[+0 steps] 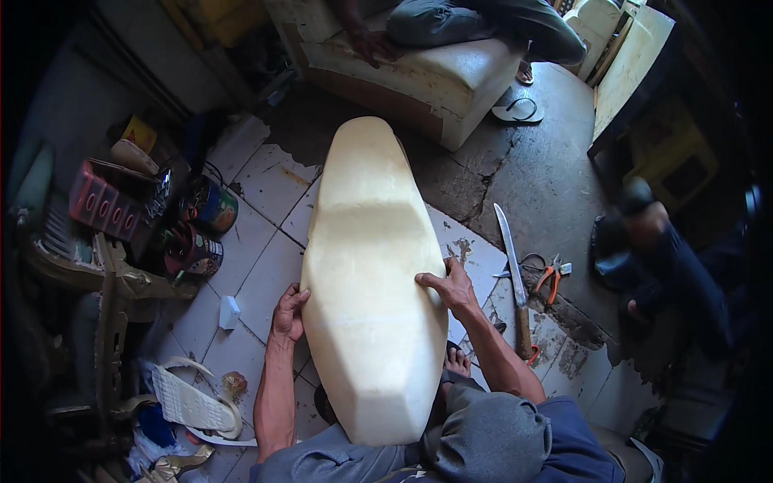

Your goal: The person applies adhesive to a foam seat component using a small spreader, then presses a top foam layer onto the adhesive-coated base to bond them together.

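Observation:
A cream, long moulded foam seat lies lengthwise in front of me, its near end at my lap. My left hand is closed on its left edge. My right hand holds the right edge, thumb on the upper surface, fingertips partly hidden. On the floor to its right lie a long knife with a wooden handle, orange-handled pliers and a pair of scissors, partly under the knife.
Cluttered cans, a pink organiser and white scraps lie left on the tiled floor. Ahead, another person's legs rest on a worn block, near a flip-flop. Someone's dark-sleeved arm is at right.

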The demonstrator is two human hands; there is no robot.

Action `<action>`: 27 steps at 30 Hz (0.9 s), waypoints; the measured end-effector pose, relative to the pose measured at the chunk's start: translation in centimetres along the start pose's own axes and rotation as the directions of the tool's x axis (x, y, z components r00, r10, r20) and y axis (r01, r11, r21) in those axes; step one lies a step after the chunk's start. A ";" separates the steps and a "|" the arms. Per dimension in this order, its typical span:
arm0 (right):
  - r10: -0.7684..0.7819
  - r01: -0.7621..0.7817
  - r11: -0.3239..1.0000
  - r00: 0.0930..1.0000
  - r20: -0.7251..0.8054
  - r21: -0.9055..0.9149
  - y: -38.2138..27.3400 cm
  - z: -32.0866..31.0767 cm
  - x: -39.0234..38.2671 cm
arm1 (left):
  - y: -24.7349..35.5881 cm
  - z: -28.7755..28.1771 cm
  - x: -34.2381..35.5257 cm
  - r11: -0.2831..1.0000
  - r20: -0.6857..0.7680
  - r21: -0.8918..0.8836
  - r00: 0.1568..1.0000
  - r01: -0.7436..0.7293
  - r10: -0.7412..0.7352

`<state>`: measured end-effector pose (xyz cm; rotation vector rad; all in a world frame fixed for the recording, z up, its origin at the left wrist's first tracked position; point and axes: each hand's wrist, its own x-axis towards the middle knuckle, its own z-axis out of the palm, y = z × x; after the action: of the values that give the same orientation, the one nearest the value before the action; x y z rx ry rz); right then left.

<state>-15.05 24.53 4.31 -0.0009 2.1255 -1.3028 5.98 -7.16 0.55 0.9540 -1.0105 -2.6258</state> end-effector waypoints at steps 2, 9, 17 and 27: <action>-0.004 0.004 1.000 1.000 0.020 0.013 0.2 0.0 -0.2 | -0.5 -0.8 0.2 1.000 0.016 -0.006 1.000 -0.008 0.008; -0.066 0.063 0.993 0.997 0.029 0.097 0.2 0.2 -0.9 | -1.4 -0.9 -0.6 0.996 -0.029 -0.048 0.997 -0.069 0.068; -0.124 0.108 0.933 0.992 0.026 0.342 -1.2 0.4 -2.5 | -0.7 -0.4 -1.4 0.962 0.126 -0.167 0.963 -0.214 0.237; -0.150 0.152 0.946 0.988 -0.028 0.287 -1.0 -0.5 -2.2 | 0.5 3.8 -3.3 0.962 -0.030 -0.057 0.963 -0.268 0.267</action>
<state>-13.87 25.14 6.37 -0.0385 1.9521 -1.6963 6.15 -4.23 4.72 0.7701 -0.9727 -2.4030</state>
